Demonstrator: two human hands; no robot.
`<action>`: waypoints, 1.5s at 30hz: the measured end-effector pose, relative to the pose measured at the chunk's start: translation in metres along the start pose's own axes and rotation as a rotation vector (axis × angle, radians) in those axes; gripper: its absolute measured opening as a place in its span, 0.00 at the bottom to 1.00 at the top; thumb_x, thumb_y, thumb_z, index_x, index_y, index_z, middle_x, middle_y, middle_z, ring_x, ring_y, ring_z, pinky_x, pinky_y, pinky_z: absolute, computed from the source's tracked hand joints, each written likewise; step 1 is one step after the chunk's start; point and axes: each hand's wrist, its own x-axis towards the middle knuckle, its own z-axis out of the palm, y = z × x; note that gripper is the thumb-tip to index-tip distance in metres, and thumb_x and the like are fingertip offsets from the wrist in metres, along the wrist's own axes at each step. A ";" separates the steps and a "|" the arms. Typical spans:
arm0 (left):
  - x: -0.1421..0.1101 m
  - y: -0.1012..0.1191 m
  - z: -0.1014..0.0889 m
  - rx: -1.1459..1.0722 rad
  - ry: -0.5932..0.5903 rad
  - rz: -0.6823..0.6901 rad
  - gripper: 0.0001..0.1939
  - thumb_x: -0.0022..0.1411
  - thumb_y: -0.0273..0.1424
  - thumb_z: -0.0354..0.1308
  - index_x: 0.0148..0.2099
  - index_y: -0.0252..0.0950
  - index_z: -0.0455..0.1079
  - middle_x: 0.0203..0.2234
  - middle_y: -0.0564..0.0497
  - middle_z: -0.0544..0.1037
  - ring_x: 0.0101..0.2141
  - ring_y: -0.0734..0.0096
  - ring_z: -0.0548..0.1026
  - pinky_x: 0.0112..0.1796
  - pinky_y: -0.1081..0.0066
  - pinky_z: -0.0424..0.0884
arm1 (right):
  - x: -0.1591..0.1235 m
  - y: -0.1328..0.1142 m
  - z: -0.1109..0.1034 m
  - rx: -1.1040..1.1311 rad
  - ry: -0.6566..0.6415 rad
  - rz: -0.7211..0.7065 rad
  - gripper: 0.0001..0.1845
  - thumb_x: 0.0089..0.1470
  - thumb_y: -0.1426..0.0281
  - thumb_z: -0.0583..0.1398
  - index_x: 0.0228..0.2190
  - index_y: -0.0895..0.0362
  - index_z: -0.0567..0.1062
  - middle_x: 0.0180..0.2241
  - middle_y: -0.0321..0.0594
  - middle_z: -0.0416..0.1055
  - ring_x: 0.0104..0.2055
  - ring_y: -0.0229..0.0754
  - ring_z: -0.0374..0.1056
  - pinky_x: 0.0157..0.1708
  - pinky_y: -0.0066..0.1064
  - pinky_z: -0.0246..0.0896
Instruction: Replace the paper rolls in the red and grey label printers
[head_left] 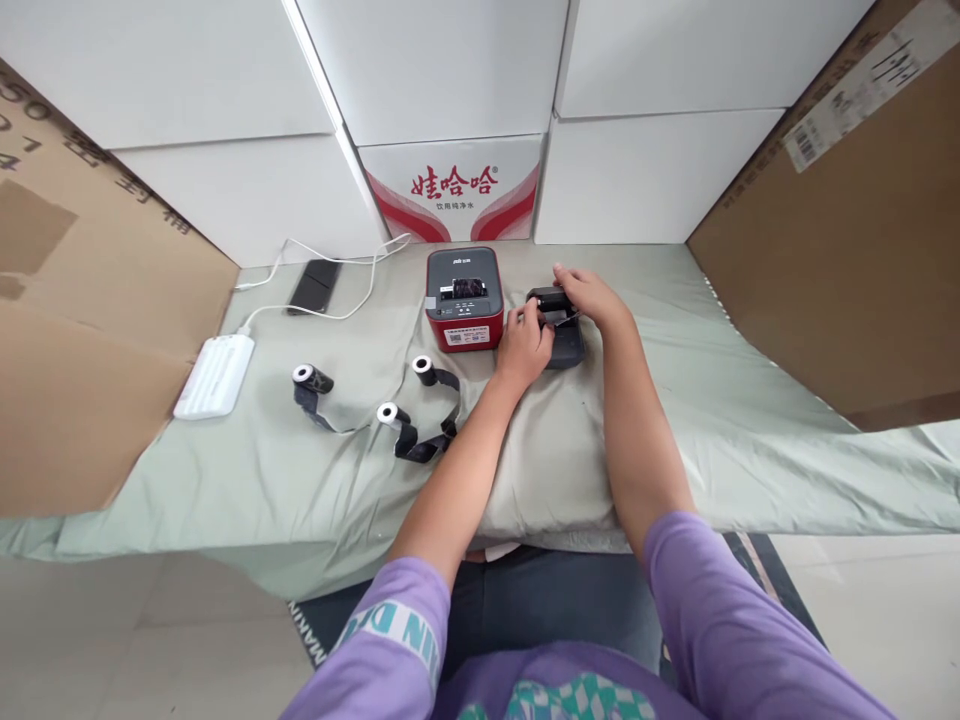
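Observation:
A red and grey label printer stands on the pale green cloth, its top open. Just right of it lies a dark grey cartridge holder. My right hand is closed on a small black part above that holder. My left hand is curled with its fingertips pinching at the same black part from the left. Three ribbon rolls with white cores lie left of my arms, trailing black ribbon.
A white power bank with a white cable and a black phone lie at the left. White boxes stand behind, one printed red. Brown cardboard walls both sides. The cloth's front edge drops to the floor.

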 end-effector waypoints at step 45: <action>-0.003 -0.008 0.012 -0.236 0.238 -0.152 0.12 0.70 0.28 0.49 0.52 0.39 0.69 0.52 0.42 0.75 0.57 0.62 0.72 0.62 0.61 0.66 | -0.011 0.005 -0.031 -0.063 -0.339 0.191 0.25 0.52 0.59 0.69 0.49 0.56 0.76 0.38 0.48 0.79 0.29 0.44 0.74 0.30 0.38 0.74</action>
